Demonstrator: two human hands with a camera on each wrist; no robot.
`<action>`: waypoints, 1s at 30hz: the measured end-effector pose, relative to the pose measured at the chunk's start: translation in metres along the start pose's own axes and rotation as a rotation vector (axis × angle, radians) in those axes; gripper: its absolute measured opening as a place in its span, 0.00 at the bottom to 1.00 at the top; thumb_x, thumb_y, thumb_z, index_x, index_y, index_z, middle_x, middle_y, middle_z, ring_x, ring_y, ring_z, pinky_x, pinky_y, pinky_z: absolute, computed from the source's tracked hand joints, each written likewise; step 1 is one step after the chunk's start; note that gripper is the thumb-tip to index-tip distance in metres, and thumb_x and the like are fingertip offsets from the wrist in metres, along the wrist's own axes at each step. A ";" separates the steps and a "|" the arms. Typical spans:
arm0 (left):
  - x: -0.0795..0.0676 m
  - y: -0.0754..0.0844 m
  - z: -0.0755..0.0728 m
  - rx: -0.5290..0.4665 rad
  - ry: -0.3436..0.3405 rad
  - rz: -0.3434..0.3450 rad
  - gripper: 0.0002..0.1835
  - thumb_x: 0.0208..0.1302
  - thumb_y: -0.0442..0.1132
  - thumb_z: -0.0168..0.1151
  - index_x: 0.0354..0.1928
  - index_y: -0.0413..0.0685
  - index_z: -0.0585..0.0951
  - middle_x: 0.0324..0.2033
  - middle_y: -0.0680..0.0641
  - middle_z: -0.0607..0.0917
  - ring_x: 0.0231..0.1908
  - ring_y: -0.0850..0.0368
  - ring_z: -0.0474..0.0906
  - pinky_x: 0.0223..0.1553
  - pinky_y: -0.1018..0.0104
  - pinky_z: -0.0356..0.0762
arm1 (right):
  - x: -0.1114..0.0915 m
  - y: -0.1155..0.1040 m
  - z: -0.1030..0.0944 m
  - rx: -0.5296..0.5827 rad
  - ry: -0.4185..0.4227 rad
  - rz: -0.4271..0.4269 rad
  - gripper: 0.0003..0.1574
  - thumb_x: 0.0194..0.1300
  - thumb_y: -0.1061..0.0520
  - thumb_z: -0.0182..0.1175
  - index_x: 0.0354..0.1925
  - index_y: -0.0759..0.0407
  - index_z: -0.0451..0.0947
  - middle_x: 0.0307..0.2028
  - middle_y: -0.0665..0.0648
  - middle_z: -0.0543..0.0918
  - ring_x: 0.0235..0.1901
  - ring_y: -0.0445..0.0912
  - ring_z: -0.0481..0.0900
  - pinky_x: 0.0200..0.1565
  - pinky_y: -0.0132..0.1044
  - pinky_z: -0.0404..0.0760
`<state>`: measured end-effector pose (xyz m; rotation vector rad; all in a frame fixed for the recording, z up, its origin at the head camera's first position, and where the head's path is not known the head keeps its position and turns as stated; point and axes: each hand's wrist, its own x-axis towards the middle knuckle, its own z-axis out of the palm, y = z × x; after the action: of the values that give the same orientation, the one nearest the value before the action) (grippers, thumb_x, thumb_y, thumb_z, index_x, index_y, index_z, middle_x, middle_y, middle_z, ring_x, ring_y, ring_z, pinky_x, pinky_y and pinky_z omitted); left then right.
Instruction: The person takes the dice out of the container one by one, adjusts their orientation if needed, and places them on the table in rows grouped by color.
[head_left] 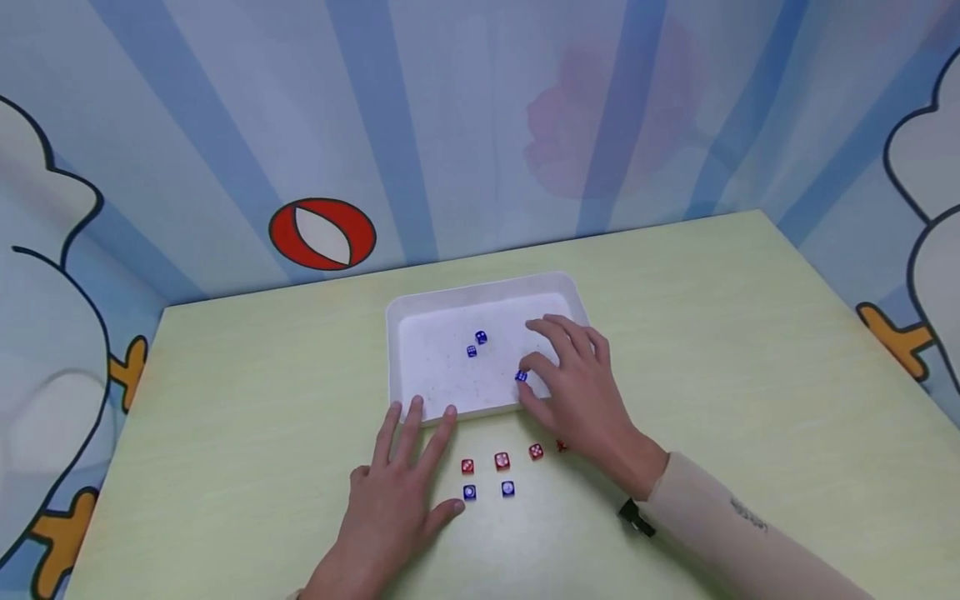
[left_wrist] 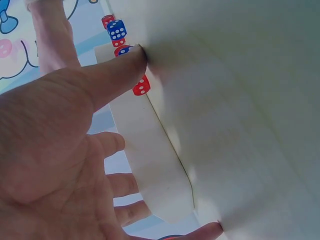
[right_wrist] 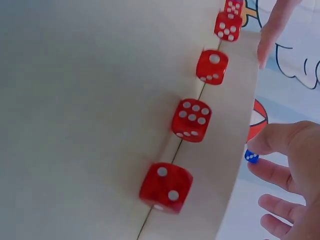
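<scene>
Over the near right part of a white tray (head_left: 480,290), my right hand (head_left: 588,400) pinches a blue die (head_left: 521,377) between thumb and forefinger. The right wrist view shows the same pinched blue die (right_wrist: 251,156) beyond the tray's near wall. Two more blue dice (head_left: 481,337) lie close together inside the tray. My left hand (head_left: 397,500) has its fingers spread, fingertips at the tray's near left edge. Its thumb tip is right beside a blue die (head_left: 469,492) on the table, and another blue die (head_left: 507,488) sits to the right.
Between the tray and those table dice runs a row of several red dice (head_left: 502,461); the rightmost is partly covered by my right hand in the head view. The pale table (head_left: 750,350) ends at printed cartoon walls (head_left: 487,125) behind and at both sides.
</scene>
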<state>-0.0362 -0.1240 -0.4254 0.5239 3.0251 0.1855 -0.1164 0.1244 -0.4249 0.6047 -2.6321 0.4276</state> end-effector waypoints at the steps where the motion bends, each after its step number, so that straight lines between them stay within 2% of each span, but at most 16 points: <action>1: 0.000 0.000 0.000 0.002 0.000 0.001 0.55 0.59 0.65 0.76 0.84 0.61 0.60 0.83 0.38 0.56 0.80 0.34 0.51 0.40 0.35 0.85 | -0.004 0.000 -0.002 0.004 0.008 -0.007 0.08 0.63 0.53 0.75 0.39 0.53 0.88 0.67 0.62 0.79 0.71 0.59 0.70 0.69 0.63 0.66; 6: 0.001 0.001 0.000 0.011 0.010 0.006 0.56 0.59 0.65 0.76 0.84 0.61 0.59 0.82 0.39 0.56 0.80 0.34 0.52 0.39 0.35 0.84 | -0.025 -0.003 -0.011 0.037 0.012 -0.038 0.08 0.61 0.52 0.75 0.35 0.52 0.86 0.66 0.62 0.79 0.72 0.60 0.68 0.68 0.63 0.65; 16: 0.002 0.003 0.001 -0.046 -0.002 -0.004 0.56 0.58 0.62 0.78 0.84 0.61 0.59 0.83 0.38 0.55 0.81 0.33 0.50 0.41 0.32 0.83 | -0.059 -0.003 -0.019 0.103 -0.060 -0.076 0.13 0.54 0.51 0.78 0.26 0.46 0.81 0.63 0.60 0.81 0.73 0.62 0.67 0.64 0.62 0.64; 23: -0.001 0.003 0.002 -0.038 0.011 -0.014 0.56 0.58 0.61 0.78 0.84 0.60 0.60 0.82 0.37 0.57 0.80 0.33 0.51 0.42 0.33 0.84 | -0.065 -0.005 -0.017 0.095 -0.102 -0.131 0.10 0.53 0.49 0.79 0.29 0.43 0.85 0.67 0.62 0.77 0.75 0.64 0.61 0.64 0.63 0.64; 30: -0.001 0.003 0.001 -0.040 0.011 -0.012 0.56 0.58 0.61 0.78 0.84 0.59 0.60 0.82 0.38 0.57 0.80 0.33 0.51 0.41 0.33 0.83 | -0.066 -0.006 -0.016 0.069 -0.145 -0.149 0.10 0.53 0.48 0.81 0.31 0.44 0.88 0.68 0.60 0.77 0.75 0.62 0.62 0.64 0.63 0.66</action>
<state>-0.0347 -0.1216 -0.4265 0.5028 3.0278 0.2478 -0.0535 0.1478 -0.4395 0.8779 -2.6924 0.4458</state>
